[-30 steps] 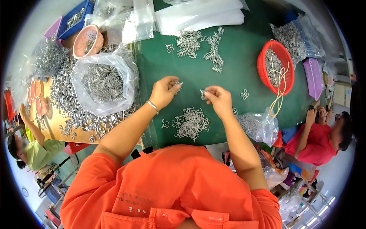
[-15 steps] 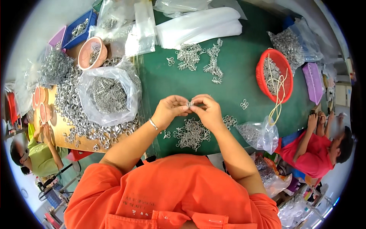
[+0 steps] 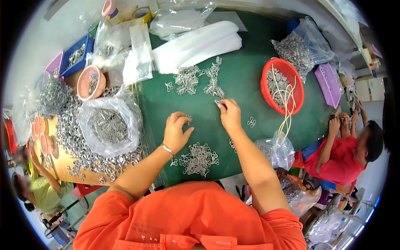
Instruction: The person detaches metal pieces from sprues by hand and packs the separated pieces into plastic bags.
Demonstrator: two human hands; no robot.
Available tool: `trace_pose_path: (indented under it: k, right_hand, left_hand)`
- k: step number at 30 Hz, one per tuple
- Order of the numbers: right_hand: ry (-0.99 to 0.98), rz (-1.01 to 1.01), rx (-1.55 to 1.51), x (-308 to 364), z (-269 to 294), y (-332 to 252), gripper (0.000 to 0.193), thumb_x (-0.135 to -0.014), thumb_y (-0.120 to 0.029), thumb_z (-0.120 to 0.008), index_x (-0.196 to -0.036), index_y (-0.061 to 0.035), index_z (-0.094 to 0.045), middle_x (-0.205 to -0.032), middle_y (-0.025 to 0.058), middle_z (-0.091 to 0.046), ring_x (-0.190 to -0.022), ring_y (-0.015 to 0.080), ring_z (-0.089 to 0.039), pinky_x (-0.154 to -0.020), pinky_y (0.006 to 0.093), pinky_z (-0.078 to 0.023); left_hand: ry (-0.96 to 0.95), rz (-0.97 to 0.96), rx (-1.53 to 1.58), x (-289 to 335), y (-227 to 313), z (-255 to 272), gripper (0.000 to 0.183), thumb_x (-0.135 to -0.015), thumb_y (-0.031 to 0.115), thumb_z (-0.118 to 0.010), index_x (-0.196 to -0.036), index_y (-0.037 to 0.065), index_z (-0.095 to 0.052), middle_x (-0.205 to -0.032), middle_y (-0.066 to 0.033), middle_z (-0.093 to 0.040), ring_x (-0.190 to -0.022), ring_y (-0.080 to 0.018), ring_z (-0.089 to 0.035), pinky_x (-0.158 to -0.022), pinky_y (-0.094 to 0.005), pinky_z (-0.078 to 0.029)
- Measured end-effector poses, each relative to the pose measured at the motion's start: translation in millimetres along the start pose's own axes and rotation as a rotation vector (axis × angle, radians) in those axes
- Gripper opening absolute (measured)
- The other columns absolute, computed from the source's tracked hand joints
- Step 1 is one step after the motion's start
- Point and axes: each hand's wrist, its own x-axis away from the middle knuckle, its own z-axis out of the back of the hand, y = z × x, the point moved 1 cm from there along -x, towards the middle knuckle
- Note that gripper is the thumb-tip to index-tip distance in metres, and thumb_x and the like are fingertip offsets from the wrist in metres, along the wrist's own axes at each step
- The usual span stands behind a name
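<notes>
My right hand (image 3: 230,114) pinches a small silvery metal piece (image 3: 217,102) between thumb and fingertips, just below the fern-shaped metal pieces. To its left, over the green tabletop, my left hand (image 3: 176,132) has its thumb apart from its curved fingers. A bit of grey metal shows by those fingertips; whether it is held I cannot tell. Below my hands lies a heap of looped metal pieces (image 3: 197,160). Farther off are two clusters of fern-shaped metal pieces (image 3: 187,79). One looped piece (image 3: 251,122) lies alone to the right of my right hand.
A clear bag of metal parts (image 3: 109,127) stands at left among scattered metal rings (image 3: 68,129). A red basket (image 3: 264,85) with a pale cord is at right, near a purple tray (image 3: 327,86). White plastic sheeting (image 3: 196,46) lies at the back. Co-workers sit on both sides.
My hands were together over a small metal piece and have parted. The right moved right and slightly away with a piece; the left moved a little left and nearer. The whole view has shifted.
</notes>
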Motion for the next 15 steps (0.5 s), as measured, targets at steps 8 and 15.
trace_pose_path:
  k: [8, 15]
  right_hand:
    - [0.007, 0.211, -0.031, -14.9, 2.3, -18.4, 0.023, -0.074, -0.014, -0.068, -0.094, -0.0047, -0.061, -0.089, 0.0110, -0.058, -0.078, 0.0278, -0.057, -0.072, 0.0339, -0.046]
    - [-0.360, -0.336, -0.381, -7.8, -4.7, -1.0, 0.032, -0.074, -0.006, -0.068, -0.103, -0.0004, -0.056, -0.092, 0.0102, -0.058, -0.076, 0.0207, -0.058, -0.067, 0.0292, -0.049]
  left_hand:
    - [-0.122, 0.836, 1.130, -11.3, 0.0, -0.8, 0.014, -0.089, 0.013, -0.052, -0.094, 0.000, -0.052, -0.079, -0.0077, -0.058, -0.067, -0.0182, -0.061, -0.057, -0.0248, -0.049]
    - [-0.263, 1.006, 1.246, -10.6, -5.6, 3.0, 0.028, -0.089, 0.032, -0.046, -0.087, 0.005, -0.052, -0.064, -0.0022, -0.047, -0.058, -0.0194, -0.051, -0.052, -0.0328, -0.043]
